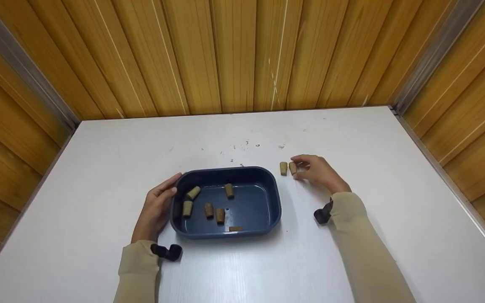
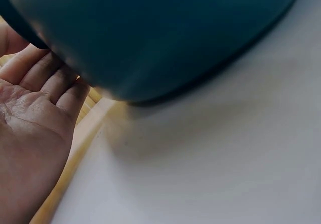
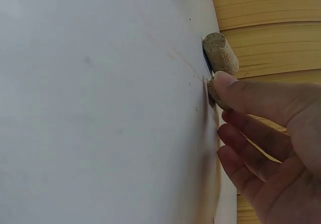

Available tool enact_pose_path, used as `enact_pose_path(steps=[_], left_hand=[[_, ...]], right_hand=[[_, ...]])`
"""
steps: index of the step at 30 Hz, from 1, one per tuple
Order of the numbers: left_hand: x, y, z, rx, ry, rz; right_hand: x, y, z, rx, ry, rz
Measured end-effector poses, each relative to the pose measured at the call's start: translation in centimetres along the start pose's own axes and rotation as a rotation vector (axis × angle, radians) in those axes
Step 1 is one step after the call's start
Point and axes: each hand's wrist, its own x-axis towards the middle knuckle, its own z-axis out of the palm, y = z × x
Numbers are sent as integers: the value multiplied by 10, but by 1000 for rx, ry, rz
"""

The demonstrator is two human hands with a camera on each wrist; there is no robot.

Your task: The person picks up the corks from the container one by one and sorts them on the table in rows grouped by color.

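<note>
A dark blue rectangular tub (image 1: 253, 202) stands on the white table. My left hand (image 1: 157, 206) rests along its left side, thumb at the rim and fairly straight fingers against the outer wall; the left wrist view shows the fingers (image 2: 47, 78) passing behind the tub's wall (image 2: 150, 38). Several tapered corks lie inside, including a pale cork (image 1: 187, 208) at the left and a browner cork (image 1: 229, 190) near the back. Right of the tub, my right hand (image 1: 316, 170) pinches a cork (image 3: 214, 94) between thumb and fingers. Beside it stands another cork (image 1: 283, 168), apart from the hand.
Small dark specks (image 1: 246, 143) are scattered on the table (image 1: 120, 143) behind the tub. Wood-patterned panels (image 1: 234, 59) rise behind the table and at both sides. A black wrist strap (image 1: 166, 251) sits on each sleeve.
</note>
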Motion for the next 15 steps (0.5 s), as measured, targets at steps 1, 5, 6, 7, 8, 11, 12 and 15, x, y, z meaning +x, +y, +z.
enact_pose_path(steps=[1, 5, 6, 7, 8, 11, 12, 15], left_hand=[[0, 0, 0, 0, 5, -1], [0, 0, 1, -3, 17, -7], [0, 0, 1, -3, 20, -7], [0, 0, 1, -3, 21, -8], [0, 0, 1, -4, 22, -10], [0, -1, 1, -12, 28, -14], [0, -1, 1, -13, 29, -15], [0, -1, 1, -16, 28, -14]], right_hand=[[0, 1, 0, -5, 0, -6], [0, 1, 1, -2, 2, -14], [-1, 1, 1, 1, 3, -14], [-1, 1, 1, 3, 3, -13], [-1, 1, 1, 6, 5, -11], [-1, 1, 1, 3, 7, -5], [-1, 1, 1, -1, 7, -3], [-1, 1, 0, 0, 9, 5]])
